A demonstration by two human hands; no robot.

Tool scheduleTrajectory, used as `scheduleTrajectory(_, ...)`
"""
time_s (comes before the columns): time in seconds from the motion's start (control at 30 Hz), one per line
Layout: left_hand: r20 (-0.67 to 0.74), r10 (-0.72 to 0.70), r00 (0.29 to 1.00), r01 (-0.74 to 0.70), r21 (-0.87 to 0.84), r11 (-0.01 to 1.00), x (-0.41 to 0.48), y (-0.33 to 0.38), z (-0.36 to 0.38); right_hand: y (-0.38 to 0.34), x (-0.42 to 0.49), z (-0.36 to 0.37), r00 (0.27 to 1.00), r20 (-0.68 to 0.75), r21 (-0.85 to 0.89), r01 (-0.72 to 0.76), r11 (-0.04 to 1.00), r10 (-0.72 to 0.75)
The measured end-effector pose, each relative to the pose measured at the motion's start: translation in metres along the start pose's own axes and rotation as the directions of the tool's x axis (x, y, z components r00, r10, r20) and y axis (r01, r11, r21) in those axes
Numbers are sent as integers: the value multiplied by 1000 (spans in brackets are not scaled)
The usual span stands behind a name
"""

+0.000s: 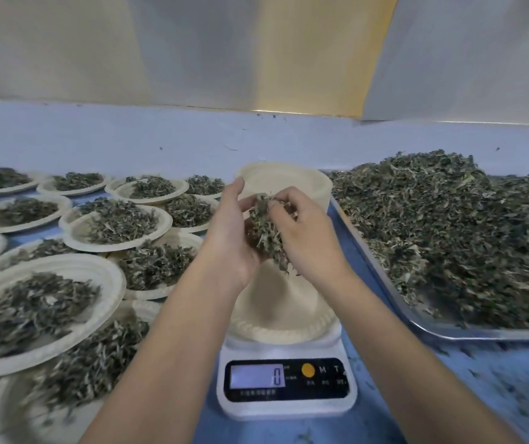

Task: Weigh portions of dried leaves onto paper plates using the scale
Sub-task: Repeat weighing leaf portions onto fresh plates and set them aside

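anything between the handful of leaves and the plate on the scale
Nothing visible. The left hand and right hand cup the leaves above the empty plate on the scale, with only air below.

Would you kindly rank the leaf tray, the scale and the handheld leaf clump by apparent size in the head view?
1. leaf tray
2. scale, though nearest the camera
3. handheld leaf clump

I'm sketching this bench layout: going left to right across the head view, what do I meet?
Leaf-filled paper plates → scale with an empty plate → metal tray of dried leaves.
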State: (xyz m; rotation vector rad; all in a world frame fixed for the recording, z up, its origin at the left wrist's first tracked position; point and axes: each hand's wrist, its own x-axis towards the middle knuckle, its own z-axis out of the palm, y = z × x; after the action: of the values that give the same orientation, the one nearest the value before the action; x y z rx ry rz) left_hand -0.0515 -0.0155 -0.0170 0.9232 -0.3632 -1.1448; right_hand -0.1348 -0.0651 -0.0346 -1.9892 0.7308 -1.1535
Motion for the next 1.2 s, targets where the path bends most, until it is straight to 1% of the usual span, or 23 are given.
scheduleTrajectory(0.07, -46, 32, 998, -28, 72, 997, 1, -6, 4, 4, -3, 1, 998, -5, -101, 59, 993, -59)
scheduleTrajectory(0.13, -106, 68, 992, -52, 147, 988, 3, -15, 7, 7, -7, 3, 994, 22, -193, 111, 975, -109)
scheduleTrajectory(0.2, -162, 113, 980, -81, 189, 979, 6, -22, 8, 10, -11, 6, 988, 47, -248, 157, 956, -150)
scheduleTrajectory(0.37, -255, 133, 958, -103, 127, 986, 11, -22, 5, 11, -16, 9, 991, 55, -174, 133, 976, -125)
scheduleTrajectory(0.47, -291, 152, 945, -125, 107, 986, 11, -20, 3, 8, -16, 7, 989, 39, -129, 148, 981, -144)
scheduleTrajectory(0.53, -297, 132, 946, -116, 71, 991, 11, -17, 3, 5, -16, 4, 988, 24, -109, 153, 982, -152)
scheduleTrajectory(0.7, -309, 89, 947, -105, -35, 994, 10, -11, 1, 0, -13, -3, 995, 9, -56, 98, 994, -97)
scheduleTrajectory(0.83, -310, 89, 947, -106, -37, 994, 11, -11, 0, -2, -10, -7, 999, -13, -39, 49, 998, -50)
scheduleTrajectory(0.93, -333, 92, 939, -105, -21, 994, 13, -11, -3, -2, -9, -11, 998, -43, -48, 47, 998, -49)
scheduleTrajectory(1.03, -313, 58, 948, -81, -62, 995, 16, -7, -8, 1, -8, -14, 998, -46, -69, 39, 997, -42)
scheduleTrajectory(1.13, -359, 79, 930, -124, -105, 987, 16, -1, -11, 8, -5, -17, 1000, -2, -116, -28, 993, 28)
scheduleTrajectory(1.2, -366, 84, 927, -139, -127, 982, 15, 5, -12, 11, -3, -18, 989, 92, -168, -97, 981, 114)
